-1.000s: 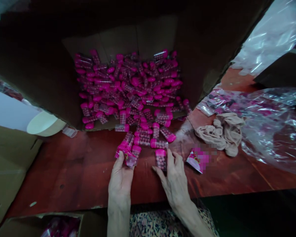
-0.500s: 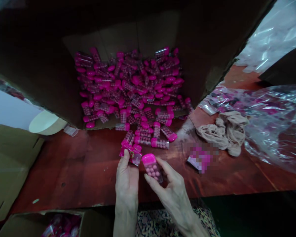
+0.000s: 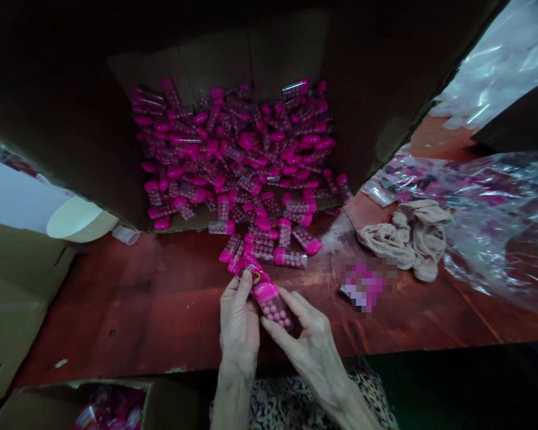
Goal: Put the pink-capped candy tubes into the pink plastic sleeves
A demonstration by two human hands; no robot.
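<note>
Pink-capped clear tube [image 3: 275,310] gripped in my right hand [image 3: 307,331], moved to shiny pink wrapper [image 3: 250,263] pinched by left hand [image 3: 240,321], red-brown tabletop [image 3: 138,304], dark cardboard box [image 3: 381,119].

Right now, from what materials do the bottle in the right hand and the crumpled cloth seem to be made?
Bottle: probably clear, smooth plastic, since pink balls show through; its solid-pink, slightly shiny cap is likely plastic too. Cloth: apparently matte, soft fabric, judging by its loose folds.

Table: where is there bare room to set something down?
Mostly bare: between the left hand and the leftmost carton; smaller: between the right hand and loose pink packet. Crowded: inside and before the big box, with tubes.
</note>
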